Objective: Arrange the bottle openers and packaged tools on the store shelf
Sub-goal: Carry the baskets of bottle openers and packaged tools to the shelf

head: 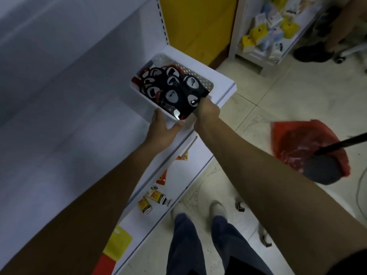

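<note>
A white perforated basket [200, 76] stands at the right end of the white store shelf [79, 126]. It is full of black and red packaged tools [172, 88] with oval windows. My left hand [161, 128] lies with straight fingers against the basket's near wall. My right hand [206, 112] reaches over the basket's near right corner, and its fingers curl round the edge of a black package there. The fingertips are hidden behind the back of the hand.
A lower shelf [178, 175] carries small yellow and red packets [153, 197]. A red plastic bag [305, 147] lies on the tiled floor at right with a dark pole across it. A white rack of goods [264, 32] stands at the back right. My legs stand below.
</note>
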`<state>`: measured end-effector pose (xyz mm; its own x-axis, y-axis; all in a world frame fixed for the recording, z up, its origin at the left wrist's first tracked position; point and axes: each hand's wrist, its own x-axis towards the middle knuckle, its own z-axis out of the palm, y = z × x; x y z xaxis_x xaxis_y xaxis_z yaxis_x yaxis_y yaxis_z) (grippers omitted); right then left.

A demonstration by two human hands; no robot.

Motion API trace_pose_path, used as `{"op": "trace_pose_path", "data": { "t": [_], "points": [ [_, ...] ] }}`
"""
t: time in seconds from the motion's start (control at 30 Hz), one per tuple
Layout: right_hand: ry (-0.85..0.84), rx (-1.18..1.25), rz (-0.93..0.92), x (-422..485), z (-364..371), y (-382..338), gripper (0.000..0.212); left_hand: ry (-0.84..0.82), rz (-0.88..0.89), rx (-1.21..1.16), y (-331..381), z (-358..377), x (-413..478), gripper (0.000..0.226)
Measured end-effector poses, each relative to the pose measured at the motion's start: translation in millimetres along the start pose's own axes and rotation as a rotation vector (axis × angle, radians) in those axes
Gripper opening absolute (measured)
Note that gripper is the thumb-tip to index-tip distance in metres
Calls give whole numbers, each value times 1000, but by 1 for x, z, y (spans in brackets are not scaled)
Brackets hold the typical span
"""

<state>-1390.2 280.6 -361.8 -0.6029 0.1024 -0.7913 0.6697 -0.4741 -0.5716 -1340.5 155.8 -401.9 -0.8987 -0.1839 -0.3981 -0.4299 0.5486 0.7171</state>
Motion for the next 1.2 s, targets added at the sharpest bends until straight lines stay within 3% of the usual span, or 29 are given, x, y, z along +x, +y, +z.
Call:
{"op": "trace_pose_path", "data": {
  "t": [0.07, 0.2, 0.37, 0.53, 0.77, 0.9, 1.0, 1.1, 1.2],
  "points": [
    [-74, -86, 7, 7, 6, -5, 24, -25, -6, 28, 7, -6, 14, 93],
    [-214, -244, 10, 24, 18, -8, 41, -5, -60, 50, 11, -23, 37, 85],
    [-335, -334, -33, 42, 37, -10, 47, 17, -88, 5, 16, -44, 53, 83],
    [-381, -401, -73, 46, 49, -13, 49, 21, 12, 91, 9, -54, 43, 83],
    [-328, -440, -114, 16, 46, -15, 42, -50, 134, 517, 19, -63, -4, 90],
    [-267, -429, -123, 22, 34, -3, 33, -67, 197, 584, 22, -63, -22, 89],
    [-100, -398, -103, 39, 23, 12, 14, -83, 168, 575, 9, -57, -31, 89],
    [-51, -393, -94, 59, 19, 28, 27, -114, 106, 549, -12, -47, -34, 88],
    [-75, -647, -268, 73, 23, 36, 36, -108, 86, 544, -31, -36, -29, 86]
  ]
}}
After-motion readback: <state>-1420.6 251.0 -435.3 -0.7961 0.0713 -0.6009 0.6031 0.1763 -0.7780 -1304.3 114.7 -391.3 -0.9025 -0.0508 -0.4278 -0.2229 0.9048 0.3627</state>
